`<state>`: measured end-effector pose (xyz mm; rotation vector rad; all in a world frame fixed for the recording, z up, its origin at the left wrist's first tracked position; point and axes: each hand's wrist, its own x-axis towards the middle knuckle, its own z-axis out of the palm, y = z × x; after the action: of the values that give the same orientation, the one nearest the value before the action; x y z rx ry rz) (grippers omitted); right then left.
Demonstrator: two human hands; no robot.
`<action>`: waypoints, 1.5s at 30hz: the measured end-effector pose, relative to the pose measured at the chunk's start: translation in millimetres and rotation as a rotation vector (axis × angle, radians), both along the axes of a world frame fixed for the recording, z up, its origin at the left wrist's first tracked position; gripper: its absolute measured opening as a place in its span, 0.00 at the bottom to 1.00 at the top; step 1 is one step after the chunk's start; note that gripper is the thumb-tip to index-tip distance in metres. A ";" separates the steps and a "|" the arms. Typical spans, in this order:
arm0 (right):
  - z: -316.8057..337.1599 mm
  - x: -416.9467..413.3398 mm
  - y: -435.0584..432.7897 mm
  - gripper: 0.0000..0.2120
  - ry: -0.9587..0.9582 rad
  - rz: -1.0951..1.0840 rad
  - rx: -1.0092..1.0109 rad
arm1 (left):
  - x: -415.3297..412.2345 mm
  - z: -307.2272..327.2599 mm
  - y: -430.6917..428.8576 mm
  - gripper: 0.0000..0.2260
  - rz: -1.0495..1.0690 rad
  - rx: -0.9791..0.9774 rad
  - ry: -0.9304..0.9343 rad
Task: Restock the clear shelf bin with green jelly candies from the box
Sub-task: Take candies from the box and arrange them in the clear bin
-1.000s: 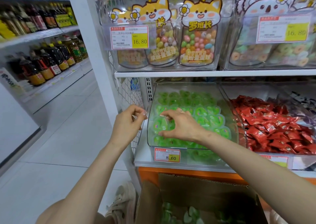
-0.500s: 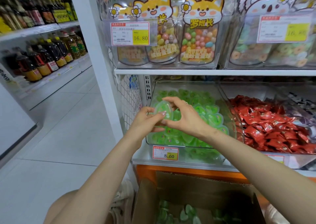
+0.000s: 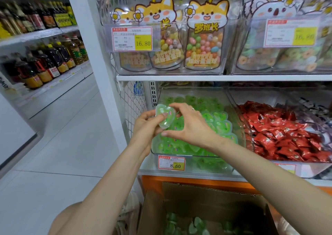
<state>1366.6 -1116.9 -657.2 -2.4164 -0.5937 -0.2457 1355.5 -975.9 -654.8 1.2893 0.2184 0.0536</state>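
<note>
A clear shelf bin (image 3: 241, 127) on the lower shelf holds several green heart-shaped jelly candies (image 3: 219, 125). Just in front of its left corner, both hands hold one green jelly cup (image 3: 164, 116) tilted upright. My left hand (image 3: 145, 125) grips it from the left and below, thumb on its face. My right hand (image 3: 188, 125) pinches its top and bottom edges from the right. Below, an open cardboard box (image 3: 154, 206) on the floor shows more green jellies (image 3: 195, 224) inside.
A bin of red wrapped candies (image 3: 283, 129) sits right of the green one. Bins of coloured candy jars (image 3: 203, 46) fill the shelf above. A white upright post (image 3: 93, 55) stands left of the hands. Oil bottles (image 3: 46, 62) line the aisle shelves at the far left.
My right hand lifted one green jelly out of the bin and my left hand came over to it. Both hands now hold it a little higher and further left.
</note>
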 end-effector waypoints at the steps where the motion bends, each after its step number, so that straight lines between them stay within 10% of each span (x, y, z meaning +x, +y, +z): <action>1: -2.2 -2.5 5.2 0.37 -0.057 -0.052 -0.036 | -1.2 -1.3 -2.5 0.14 -0.005 0.039 0.012; 6: -6.3 -4.6 14.1 0.31 -0.175 -0.148 -0.002 | -4.6 -4.6 -6.4 0.15 -0.025 0.284 -0.015; 10: -5.4 4.3 6.1 0.31 -0.034 -0.130 -0.031 | -2.2 -1.7 17.3 0.11 0.076 0.841 -0.114; 32: -39.9 -0.6 23.6 0.41 -0.034 -0.048 -0.417 | -8.5 -13.8 48.2 0.06 0.077 1.165 -0.381; 45: -42.6 -14.0 -59.0 0.17 -0.108 0.000 -0.319 | -0.9 -35.5 22.7 0.24 -0.322 1.822 -0.705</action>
<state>1352.6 -1175.9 -699.8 -2.7225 -0.7283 -0.3024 1354.6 -953.3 -690.3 2.9573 -0.8789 0.5075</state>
